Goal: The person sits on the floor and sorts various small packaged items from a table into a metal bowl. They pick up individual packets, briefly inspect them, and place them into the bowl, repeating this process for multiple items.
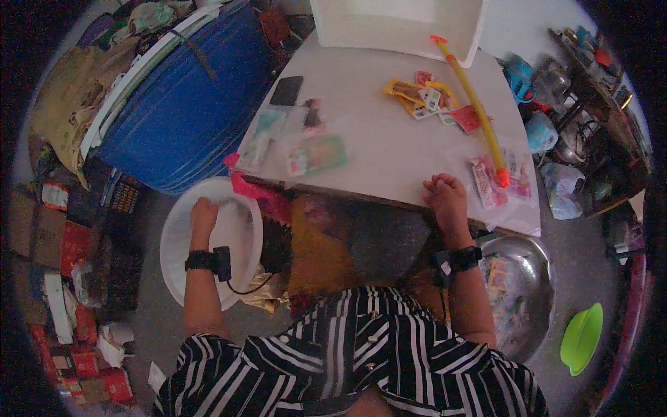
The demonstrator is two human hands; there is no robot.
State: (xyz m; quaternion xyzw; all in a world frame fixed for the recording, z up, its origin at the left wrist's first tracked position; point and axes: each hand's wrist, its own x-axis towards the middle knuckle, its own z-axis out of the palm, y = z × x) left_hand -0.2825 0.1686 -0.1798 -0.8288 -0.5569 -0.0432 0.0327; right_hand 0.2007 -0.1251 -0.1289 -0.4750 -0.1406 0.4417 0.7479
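Note:
My left hand [203, 217] reaches down into a white round basin [182, 264] on the floor at my left; its fingers are curled and I cannot tell whether they hold anything. My right hand [447, 199] rests with curled fingers on the near edge of a white table [389, 146], beside clear packets with red and pink contents [495, 179]. Both wrists wear black bands. Nearer the table's middle lie a green packet [318, 154] and other clear packets [264, 132].
A yellow stick with an orange tip [472, 97] lies across the table's right side, by small yellow and red packets [427, 97]. A black phone [286, 90], a white tub [396, 24], a blue barrel [187, 104], a steel bowl [538, 278] and a green lid [582, 337] surround me.

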